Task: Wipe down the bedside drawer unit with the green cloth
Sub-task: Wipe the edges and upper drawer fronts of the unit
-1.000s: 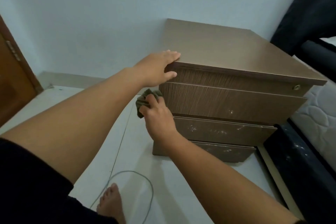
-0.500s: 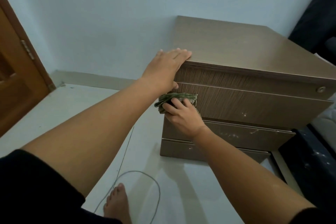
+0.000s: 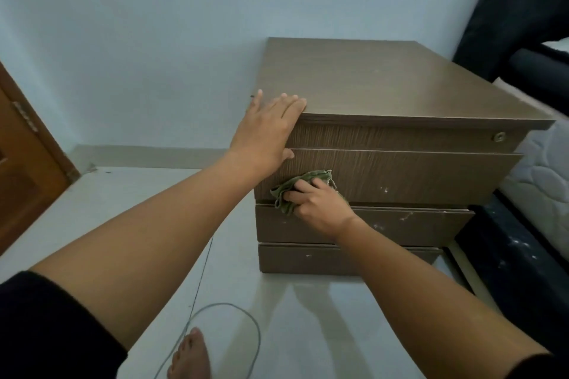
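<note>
Head view, items as seen.

Bedside drawer unit (image 3: 385,86): brown wood-grain, standing on the pale floor (image 3: 308,317) against the light blue wall (image 3: 154,24). Four fronts stacked; small round lock (image 3: 499,136) at the right end of the top one. White specks mark the second and third fronts.

My left hand (image 3: 268,132): fingers straight and together, laid flat over the unit's top left front corner, thumb on the front face. It holds nothing.

My right hand (image 3: 314,201): fingers curled round the green cloth (image 3: 295,188), pressing it to the left part of the second drawer front (image 3: 415,175), near its lower edge. The hand covers most of the cloth; bunched folds show at its left and above.

Around: wooden door (image 3: 24,163) with hinge at far left; grey cable (image 3: 234,317) looped on the floor; my bare foot (image 3: 191,357) inside the loop. Right of the unit, touching or just beside it, a quilted mattress (image 3: 542,181) on a dark bed base (image 3: 508,255); dark headboard (image 3: 517,9) above.

My forearms cross the lower frame and hide part of the two lowest drawer fronts.
</note>
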The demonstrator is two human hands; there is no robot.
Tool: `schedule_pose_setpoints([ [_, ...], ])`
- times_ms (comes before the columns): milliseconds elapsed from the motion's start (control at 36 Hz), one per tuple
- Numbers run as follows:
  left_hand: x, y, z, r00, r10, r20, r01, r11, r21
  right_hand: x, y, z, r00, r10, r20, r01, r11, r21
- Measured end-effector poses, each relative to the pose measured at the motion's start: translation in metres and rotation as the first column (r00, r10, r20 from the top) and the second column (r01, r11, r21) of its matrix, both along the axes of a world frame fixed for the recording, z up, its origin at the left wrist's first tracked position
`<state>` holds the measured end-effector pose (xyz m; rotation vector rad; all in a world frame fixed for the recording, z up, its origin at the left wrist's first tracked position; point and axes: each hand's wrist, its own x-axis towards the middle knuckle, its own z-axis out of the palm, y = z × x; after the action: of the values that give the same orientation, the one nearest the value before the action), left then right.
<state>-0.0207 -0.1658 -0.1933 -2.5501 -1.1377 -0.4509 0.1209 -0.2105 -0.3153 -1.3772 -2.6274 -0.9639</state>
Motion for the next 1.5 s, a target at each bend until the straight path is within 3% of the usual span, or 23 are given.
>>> schedule_pose_setpoints([
  [194,0.033,-0.012,-0.001,0.997,-0.081,-0.007,0.081,0.997,0.000,0.033,-0.011,0.001,0.999,-0.031,0.026,0.031,0.999,-0.024],
  [500,0.078,-0.025,-0.002,0.988,-0.144,-0.049,0.146,0.989,0.038,0.102,-0.045,0.007,0.989,-0.148,0.000,0.145,0.972,-0.184],
  [861,0.134,-0.042,-0.010,0.978,-0.176,-0.111,0.186,0.979,0.089,0.179,-0.082,0.006,0.974,-0.224,-0.031,0.215,0.959,-0.182],
  [1028,0.158,-0.048,-0.014,0.973,-0.214,-0.086,0.224,0.966,0.126,0.220,-0.100,0.010,0.895,-0.439,-0.086,0.386,0.856,-0.344],
  [1361,0.197,-0.056,-0.031,0.970,-0.242,-0.027,0.243,0.949,0.201,0.270,-0.123,-0.003,0.835,-0.427,-0.347,0.340,0.896,-0.285],
  [1500,0.201,-0.059,-0.036,0.975,-0.219,-0.024,0.220,0.955,0.199,0.275,-0.127,-0.007,0.698,-0.635,-0.332,0.510,0.766,-0.392],
])
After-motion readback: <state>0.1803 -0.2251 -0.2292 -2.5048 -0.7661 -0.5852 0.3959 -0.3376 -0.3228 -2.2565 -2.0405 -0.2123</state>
